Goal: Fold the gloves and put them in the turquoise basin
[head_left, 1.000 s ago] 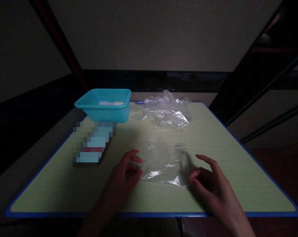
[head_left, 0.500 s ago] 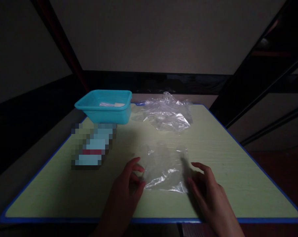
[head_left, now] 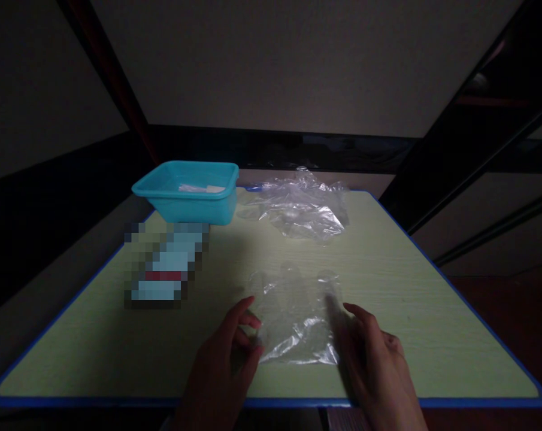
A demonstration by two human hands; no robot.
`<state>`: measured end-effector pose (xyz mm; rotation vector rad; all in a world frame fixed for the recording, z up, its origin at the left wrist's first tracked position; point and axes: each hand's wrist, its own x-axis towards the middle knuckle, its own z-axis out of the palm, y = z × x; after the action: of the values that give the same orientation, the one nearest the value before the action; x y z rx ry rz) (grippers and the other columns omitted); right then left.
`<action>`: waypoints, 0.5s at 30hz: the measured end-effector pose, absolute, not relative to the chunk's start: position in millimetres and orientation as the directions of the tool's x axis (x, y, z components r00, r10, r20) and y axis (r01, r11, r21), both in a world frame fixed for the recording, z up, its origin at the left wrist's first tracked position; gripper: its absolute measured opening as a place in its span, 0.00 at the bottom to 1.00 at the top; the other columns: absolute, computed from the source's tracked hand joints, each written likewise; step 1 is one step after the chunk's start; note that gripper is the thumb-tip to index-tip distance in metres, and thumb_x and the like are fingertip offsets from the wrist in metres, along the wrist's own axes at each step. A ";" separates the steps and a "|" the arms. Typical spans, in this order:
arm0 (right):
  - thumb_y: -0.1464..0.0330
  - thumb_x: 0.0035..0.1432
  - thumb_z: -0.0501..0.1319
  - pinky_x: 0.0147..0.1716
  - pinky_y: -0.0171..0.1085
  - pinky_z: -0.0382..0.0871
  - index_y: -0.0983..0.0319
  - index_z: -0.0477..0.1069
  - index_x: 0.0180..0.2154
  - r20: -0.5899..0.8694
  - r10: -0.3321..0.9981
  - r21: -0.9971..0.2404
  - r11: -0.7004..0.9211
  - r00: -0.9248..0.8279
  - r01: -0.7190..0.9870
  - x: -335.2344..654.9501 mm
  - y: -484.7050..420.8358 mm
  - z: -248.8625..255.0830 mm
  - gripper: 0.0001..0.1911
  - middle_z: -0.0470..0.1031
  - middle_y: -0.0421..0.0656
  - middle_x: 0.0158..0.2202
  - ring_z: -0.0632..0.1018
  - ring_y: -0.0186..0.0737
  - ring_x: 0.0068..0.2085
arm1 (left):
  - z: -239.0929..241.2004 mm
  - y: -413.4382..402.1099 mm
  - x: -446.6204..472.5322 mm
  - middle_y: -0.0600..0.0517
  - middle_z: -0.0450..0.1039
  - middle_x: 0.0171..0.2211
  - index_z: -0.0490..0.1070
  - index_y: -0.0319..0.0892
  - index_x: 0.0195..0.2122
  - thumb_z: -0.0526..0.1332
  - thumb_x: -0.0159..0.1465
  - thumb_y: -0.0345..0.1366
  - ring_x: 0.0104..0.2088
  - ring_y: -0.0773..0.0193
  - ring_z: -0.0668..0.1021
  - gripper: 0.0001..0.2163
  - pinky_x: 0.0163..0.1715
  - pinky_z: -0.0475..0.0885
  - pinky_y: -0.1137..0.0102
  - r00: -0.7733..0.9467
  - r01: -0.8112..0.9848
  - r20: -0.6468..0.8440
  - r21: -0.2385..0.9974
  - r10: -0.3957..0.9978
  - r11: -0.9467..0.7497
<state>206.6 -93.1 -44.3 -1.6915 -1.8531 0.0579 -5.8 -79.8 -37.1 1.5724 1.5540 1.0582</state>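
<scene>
A thin clear plastic glove (head_left: 293, 317) lies flat near the front of the table, rounded finger-like lobes along its far edge. At its left edge, my left hand (head_left: 228, 353) is curled, with thumb and fingertips closed on the film. My right hand (head_left: 374, 353) is closed at the opposite edge; its thumb and lower fingers are in shadow, its index finger reaching forward. Farther back sits a crumpled heap of clear plastic film (head_left: 304, 206).
A turquoise plastic basin (head_left: 190, 206) with pale items inside stands at the back left. A pixelated flat rectangular object (head_left: 169, 260) lies in front of it. The pale green table (head_left: 432, 353) has a blue rim. A wall (head_left: 271, 66) rises behind.
The plastic glove has come slightly nearer to me, and its finger-like lobes show more clearly. My hands have shifted slightly along with it. The view has moved a little.
</scene>
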 end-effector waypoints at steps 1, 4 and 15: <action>0.73 0.57 0.46 0.28 0.44 0.64 0.64 0.61 0.48 0.416 0.909 -0.411 0.169 0.019 0.896 205.1 -92.5 -45.6 0.17 0.76 0.47 0.25 0.77 0.46 0.28 | -36.6 -80.0 -6.7 0.54 0.73 0.34 0.64 0.46 0.50 0.57 0.53 0.31 0.23 0.68 0.72 0.21 0.35 0.71 0.69 -0.032 0.433 0.084 0.900 0.996 -0.062; 0.75 0.57 0.45 0.30 0.45 0.63 0.65 0.62 0.47 0.431 0.902 -0.361 0.150 0.022 0.920 202.1 -91.2 -47.7 0.17 0.77 0.49 0.27 0.78 0.47 0.29 | -34.3 -80.3 -8.9 0.54 0.73 0.34 0.64 0.45 0.50 0.58 0.52 0.30 0.23 0.69 0.72 0.22 0.34 0.71 0.70 -0.010 0.406 0.070 0.912 0.997 -0.060; 0.75 0.56 0.44 0.29 0.46 0.62 0.66 0.66 0.45 0.400 0.915 -0.319 0.092 0.045 0.943 202.9 -88.3 -46.0 0.19 0.77 0.48 0.24 0.78 0.48 0.26 | -33.6 -80.3 -6.1 0.54 0.73 0.33 0.66 0.46 0.49 0.58 0.53 0.31 0.23 0.67 0.72 0.20 0.33 0.71 0.70 -0.035 0.432 0.072 0.900 0.997 -0.049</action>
<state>202.9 -88.3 -46.0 -1.8195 -1.8661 -0.0718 -6.1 -80.3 -33.6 1.5570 1.5418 1.0494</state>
